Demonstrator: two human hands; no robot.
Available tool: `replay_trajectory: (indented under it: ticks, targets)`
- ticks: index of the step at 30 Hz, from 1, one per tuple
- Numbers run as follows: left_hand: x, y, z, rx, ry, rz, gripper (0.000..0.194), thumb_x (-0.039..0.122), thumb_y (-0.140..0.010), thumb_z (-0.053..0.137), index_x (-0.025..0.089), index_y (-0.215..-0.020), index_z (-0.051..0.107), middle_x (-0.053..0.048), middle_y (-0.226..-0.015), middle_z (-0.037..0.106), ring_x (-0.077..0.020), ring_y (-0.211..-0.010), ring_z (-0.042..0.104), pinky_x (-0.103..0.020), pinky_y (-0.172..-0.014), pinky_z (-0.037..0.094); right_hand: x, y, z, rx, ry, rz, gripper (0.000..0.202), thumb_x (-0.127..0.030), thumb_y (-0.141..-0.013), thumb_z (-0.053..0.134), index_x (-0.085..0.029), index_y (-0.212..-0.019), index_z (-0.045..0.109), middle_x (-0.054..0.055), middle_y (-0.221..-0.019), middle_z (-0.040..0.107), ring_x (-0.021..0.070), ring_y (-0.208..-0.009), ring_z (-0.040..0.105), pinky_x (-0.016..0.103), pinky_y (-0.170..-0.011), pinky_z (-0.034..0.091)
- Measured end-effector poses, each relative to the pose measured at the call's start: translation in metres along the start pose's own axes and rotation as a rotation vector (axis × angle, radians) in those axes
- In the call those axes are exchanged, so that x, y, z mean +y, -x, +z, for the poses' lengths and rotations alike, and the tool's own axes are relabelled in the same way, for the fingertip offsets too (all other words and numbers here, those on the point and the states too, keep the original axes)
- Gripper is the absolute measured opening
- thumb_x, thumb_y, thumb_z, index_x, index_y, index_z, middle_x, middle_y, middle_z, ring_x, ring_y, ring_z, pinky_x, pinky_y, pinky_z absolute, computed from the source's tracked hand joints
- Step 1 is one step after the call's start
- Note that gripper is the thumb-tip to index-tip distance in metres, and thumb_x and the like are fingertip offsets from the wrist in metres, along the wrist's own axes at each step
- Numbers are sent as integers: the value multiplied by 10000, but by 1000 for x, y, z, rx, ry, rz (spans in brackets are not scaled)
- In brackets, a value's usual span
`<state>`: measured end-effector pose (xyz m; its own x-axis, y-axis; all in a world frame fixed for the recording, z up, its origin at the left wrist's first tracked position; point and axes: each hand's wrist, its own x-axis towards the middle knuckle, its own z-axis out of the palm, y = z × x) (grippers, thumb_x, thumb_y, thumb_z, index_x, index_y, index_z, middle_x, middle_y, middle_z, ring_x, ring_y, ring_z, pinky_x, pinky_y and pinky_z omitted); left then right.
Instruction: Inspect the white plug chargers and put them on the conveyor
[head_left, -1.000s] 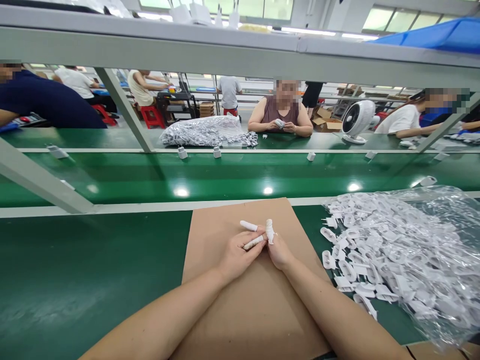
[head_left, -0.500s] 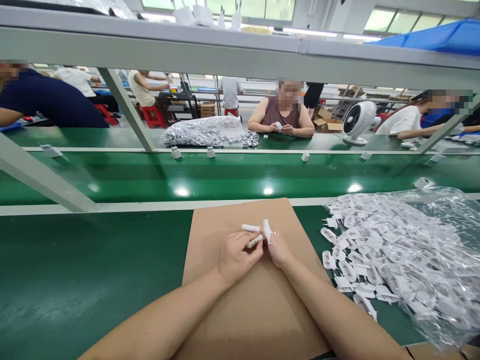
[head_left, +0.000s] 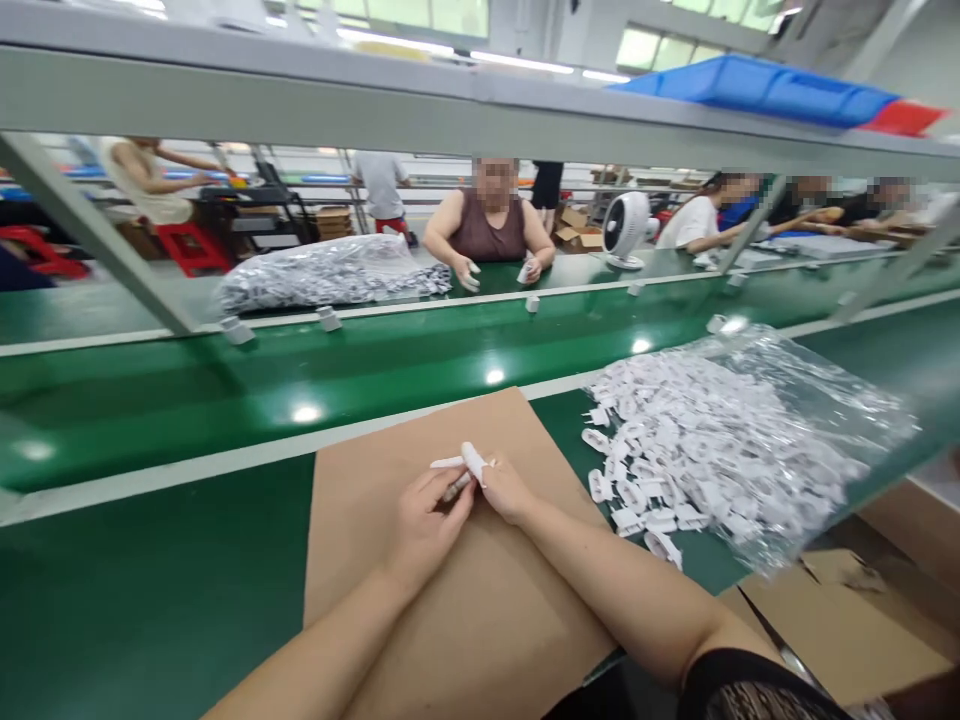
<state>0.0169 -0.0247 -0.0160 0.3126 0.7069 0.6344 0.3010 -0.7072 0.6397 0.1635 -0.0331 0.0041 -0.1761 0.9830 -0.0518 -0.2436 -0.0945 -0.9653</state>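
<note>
My left hand (head_left: 427, 520) and my right hand (head_left: 506, 490) meet above a sheet of brown cardboard (head_left: 450, 620) lying on the green bench. White coverings wrap some fingertips; one white-covered finger (head_left: 472, 462) of the right hand points up and away from me. The left thumb and fingers are pinched together against the right hand's fingers. Whatever lies between them, if anything, is hidden. To the right of my hands, a heap of white plastic plug housings (head_left: 667, 440) spills from a clear plastic bag (head_left: 840, 390).
Beyond the cardboard runs a green conveyor belt (head_left: 405, 370) with several white pieces along its far edge. Across it sit a co-worker (head_left: 491, 225), a filled plastic bag (head_left: 330, 270) and a white fan (head_left: 627, 230). A shelf beam (head_left: 375, 110) crosses overhead. Open cardboard boxes (head_left: 862, 620) stand low right.
My view has swung to the right, so the scene sits farther left. My hands stay together over the cardboard. The co-worker opposite has moved their hands apart.
</note>
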Motion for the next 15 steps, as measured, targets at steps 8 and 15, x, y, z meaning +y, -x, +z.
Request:
replay_trajectory:
  ticks: [8, 15]
  targets:
    - [1, -4, -3, -13, -12, -35, 146, 221, -899, 701, 220, -1032, 761, -17, -969, 772, -152, -849, 733, -239, -774, 589, -2, -4, 3, 49, -16, -8, 799, -904, -762, 574, -159, -878, 835, 99, -742, 770, 297, -865, 746, 394, -857, 563]
    - [2, -3, 0, -27, 30, -91, 225, 205, -900, 685, 241, -1109, 764, -35, -1063, 774, -178, -940, 746, -279, -852, 616, -1, 1, 1, 100, 0, -12, 694, -848, -810, 593, -194, -650, 762, 100, -743, 768, 294, -862, 743, 414, -915, 541]
